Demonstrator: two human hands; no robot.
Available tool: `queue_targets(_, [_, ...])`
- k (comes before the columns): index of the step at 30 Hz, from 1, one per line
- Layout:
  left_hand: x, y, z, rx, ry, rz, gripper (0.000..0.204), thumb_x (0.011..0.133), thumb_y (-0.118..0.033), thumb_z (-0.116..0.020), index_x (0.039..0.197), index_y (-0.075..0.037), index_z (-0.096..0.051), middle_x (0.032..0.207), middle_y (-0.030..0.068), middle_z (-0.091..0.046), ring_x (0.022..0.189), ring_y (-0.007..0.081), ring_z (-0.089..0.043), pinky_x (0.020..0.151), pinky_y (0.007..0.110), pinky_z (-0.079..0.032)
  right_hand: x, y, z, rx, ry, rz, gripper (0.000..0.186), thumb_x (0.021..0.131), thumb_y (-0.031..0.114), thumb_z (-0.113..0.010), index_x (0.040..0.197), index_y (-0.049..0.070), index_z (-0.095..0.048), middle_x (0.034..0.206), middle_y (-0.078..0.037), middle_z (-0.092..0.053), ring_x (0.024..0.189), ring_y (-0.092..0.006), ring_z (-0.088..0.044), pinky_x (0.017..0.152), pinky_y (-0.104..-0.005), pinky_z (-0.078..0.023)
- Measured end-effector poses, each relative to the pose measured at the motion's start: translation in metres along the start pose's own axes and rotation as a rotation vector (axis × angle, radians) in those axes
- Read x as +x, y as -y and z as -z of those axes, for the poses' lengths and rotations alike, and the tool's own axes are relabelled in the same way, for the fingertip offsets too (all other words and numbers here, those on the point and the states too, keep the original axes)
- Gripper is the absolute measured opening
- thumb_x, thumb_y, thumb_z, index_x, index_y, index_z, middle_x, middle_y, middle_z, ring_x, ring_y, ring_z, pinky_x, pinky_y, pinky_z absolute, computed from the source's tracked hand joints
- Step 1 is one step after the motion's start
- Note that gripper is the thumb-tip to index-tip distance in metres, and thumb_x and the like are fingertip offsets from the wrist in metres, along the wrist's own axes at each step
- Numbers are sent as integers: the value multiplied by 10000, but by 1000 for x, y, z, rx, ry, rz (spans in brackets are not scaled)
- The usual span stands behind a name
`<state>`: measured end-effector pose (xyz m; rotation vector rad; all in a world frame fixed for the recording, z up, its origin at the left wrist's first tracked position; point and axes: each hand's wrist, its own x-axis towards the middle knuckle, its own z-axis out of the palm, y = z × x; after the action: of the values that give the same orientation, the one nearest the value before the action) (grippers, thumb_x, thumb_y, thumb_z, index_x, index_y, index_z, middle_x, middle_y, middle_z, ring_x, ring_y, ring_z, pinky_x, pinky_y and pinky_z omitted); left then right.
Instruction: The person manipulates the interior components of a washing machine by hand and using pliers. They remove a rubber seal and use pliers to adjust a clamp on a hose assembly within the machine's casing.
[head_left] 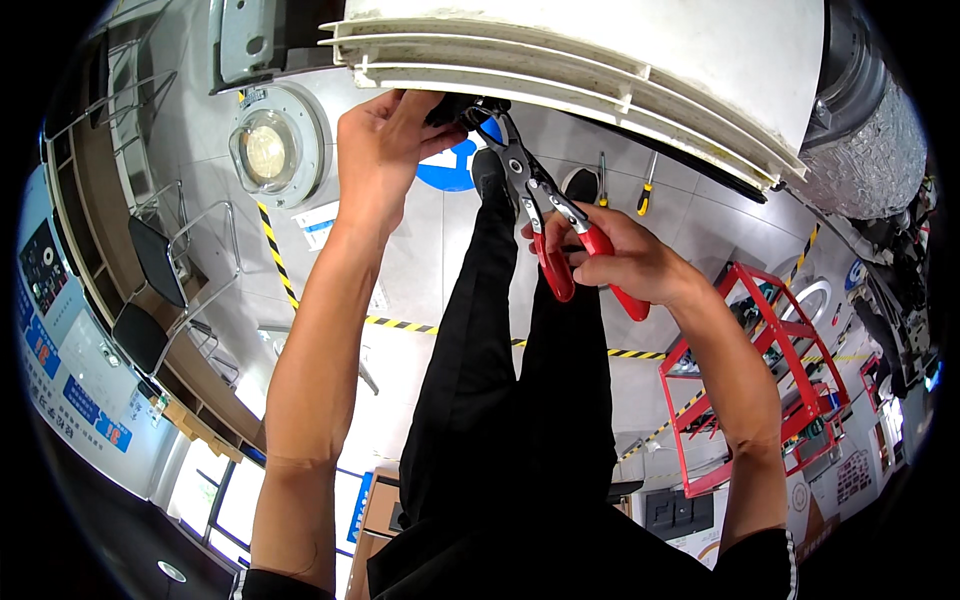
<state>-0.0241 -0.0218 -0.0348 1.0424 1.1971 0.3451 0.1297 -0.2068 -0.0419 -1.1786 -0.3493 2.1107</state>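
Observation:
Red-handled pliers (518,170) are gripped in my right hand (640,260), with the fingers wrapped round their spread handles. Their metal jaws reach up to a small black part (465,108) beneath a white slatted panel (500,60). My left hand (385,150) is closed on that black part, its fingertips partly hidden under the panel's lower edge. Whether the jaws bite on the part or only touch it, I cannot tell.
A round door-like piece with a glass bowl (275,145) lies on the tiled floor at the left. Two screwdrivers, one yellow-handled (645,200), lie beyond my right hand. A red tool cart (690,440) stands at the right, a foil-wrapped cylinder (865,165) above it. Chairs (150,255) line the left.

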Motion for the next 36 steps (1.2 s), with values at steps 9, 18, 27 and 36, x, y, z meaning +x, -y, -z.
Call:
queue_targets(9, [0, 0, 0, 28, -13, -1, 333, 902, -193, -572, 982, 129, -603, 907, 203, -649, 809, 252, -675, 761, 338, -576, -2, 4, 1, -105, -23, -5, 289, 639, 9, -498, 928, 24, -517, 1025, -110, -535, 1150, -235, -508, 926, -338, -426])
queue_targets(18, [1, 0, 1, 8, 21, 6, 340, 901, -195, -571, 976, 135, -595, 911, 204, -650, 816, 256, -676, 782, 331, -570, -4, 10, 0, -166, -27, -5, 312, 640, 27, -488, 951, 12, -513, 1015, -107, -548, 1142, -231, -525, 903, -319, -419])
queue_targets(27, [2, -2, 2, 43, 19, 44, 354, 897, -219, -577, 962, 129, -594, 912, 204, -647, 812, 247, -675, 783, 322, -565, -7, 5, -1, -76, -65, 23, 517, 725, 88, -593, 1205, -7, -429, 1183, -142, -547, 1078, -219, -565, 931, -337, -431])
queue_targets(36, [2, -1, 3, 46, 17, 51, 360, 894, -223, -581, 965, 130, -596, 907, 203, -648, 808, 242, -675, 783, 316, -561, 0, 1, 3, -183, -37, -123, 545, 781, 289, -700, 1187, -11, -495, 1064, -84, -610, 979, -155, -573, 893, -303, -441])
